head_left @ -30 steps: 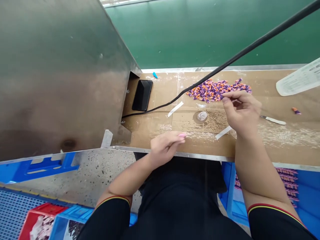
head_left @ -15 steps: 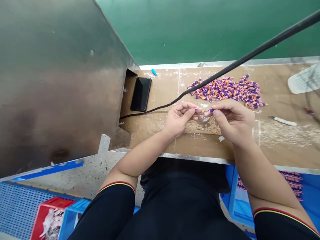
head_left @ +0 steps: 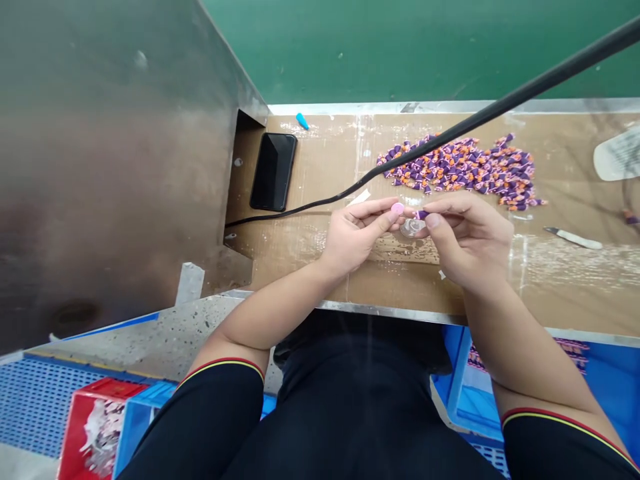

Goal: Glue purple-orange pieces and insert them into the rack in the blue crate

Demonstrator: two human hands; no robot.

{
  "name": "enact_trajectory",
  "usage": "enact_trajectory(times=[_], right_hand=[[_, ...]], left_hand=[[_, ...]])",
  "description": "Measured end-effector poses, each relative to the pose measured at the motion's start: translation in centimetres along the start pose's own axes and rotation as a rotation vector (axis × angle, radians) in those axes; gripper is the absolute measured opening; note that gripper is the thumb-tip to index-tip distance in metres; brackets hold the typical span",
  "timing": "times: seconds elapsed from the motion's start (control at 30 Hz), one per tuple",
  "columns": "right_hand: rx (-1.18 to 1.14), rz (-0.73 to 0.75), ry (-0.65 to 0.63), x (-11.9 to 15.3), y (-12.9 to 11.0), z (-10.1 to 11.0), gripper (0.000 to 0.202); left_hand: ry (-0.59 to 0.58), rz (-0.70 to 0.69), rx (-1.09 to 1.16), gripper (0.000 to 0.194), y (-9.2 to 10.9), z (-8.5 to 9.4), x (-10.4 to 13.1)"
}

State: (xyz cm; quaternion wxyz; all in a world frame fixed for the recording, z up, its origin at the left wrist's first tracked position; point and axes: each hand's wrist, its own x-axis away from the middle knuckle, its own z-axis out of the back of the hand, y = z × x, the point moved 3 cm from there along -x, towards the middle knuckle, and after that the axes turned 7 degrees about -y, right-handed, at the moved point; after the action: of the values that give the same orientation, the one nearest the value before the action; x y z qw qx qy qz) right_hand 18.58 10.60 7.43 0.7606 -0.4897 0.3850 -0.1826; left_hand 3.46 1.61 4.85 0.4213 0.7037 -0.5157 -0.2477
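Note:
Between thumb and fingers, my left hand point(head_left: 353, 233) pinches a small round pink disc point(head_left: 397, 209), its flat face turned up. My right hand point(head_left: 470, 240) grips a small purple piece with a pink rim point(head_left: 421, 215), close beside the disc; the two look slightly apart. Just below the fingertips a small clear round dish point(head_left: 412, 229) sits on the cardboard-covered table point(head_left: 310, 253), partly hidden by my hands. Beyond them lies a heap of small purple, pink and orange figure-like pieces point(head_left: 465, 167).
A black cable point(head_left: 370, 175) crosses above the table. A phone point(head_left: 273, 171) and blue cap point(head_left: 303, 121) lie left, near a metal cabinet point(head_left: 125, 167). A craft knife point(head_left: 575, 238) and white container point(head_left: 617, 157) are right. Red point(head_left: 83, 427) and blue bins point(head_left: 133, 417) stand below.
The pink disc in my left hand has turned from edge-on to face up. My right hand still holds the purple piece. The view has shifted slightly.

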Motion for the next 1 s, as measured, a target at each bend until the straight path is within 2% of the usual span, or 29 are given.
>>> enact_trajectory(times=[0.23,0.3,0.47,0.63,0.87,1.0], right_hand=[[0.003,0.008,-0.058,-0.1,-0.4,-0.1,0.01],[0.019,0.007,-0.077,-0.1,-0.4,-0.1,0.01],[0.18,0.068,0.022,-0.1,-0.2,0.3,0.014],[0.305,0.094,0.082,0.1,-0.3,-0.2,0.011],[0.32,0.076,0.096,0.4,-0.7,-1.1,0.006],[0.244,0.062,0.086,0.4,-0.5,-1.3,0.006]], left_hand=[[-0.009,0.108,-0.109,0.051,0.0,0.6,0.2],[-0.007,0.1,-0.114,0.052,-0.1,0.6,0.2],[0.029,0.035,-0.016,0.047,0.1,0.5,0.0],[0.033,0.11,0.094,0.046,0.4,0.5,0.2],[0.044,0.07,0.059,0.05,0.7,-0.1,0.8],[0.056,0.037,0.05,0.05,0.9,-0.5,1.0]])
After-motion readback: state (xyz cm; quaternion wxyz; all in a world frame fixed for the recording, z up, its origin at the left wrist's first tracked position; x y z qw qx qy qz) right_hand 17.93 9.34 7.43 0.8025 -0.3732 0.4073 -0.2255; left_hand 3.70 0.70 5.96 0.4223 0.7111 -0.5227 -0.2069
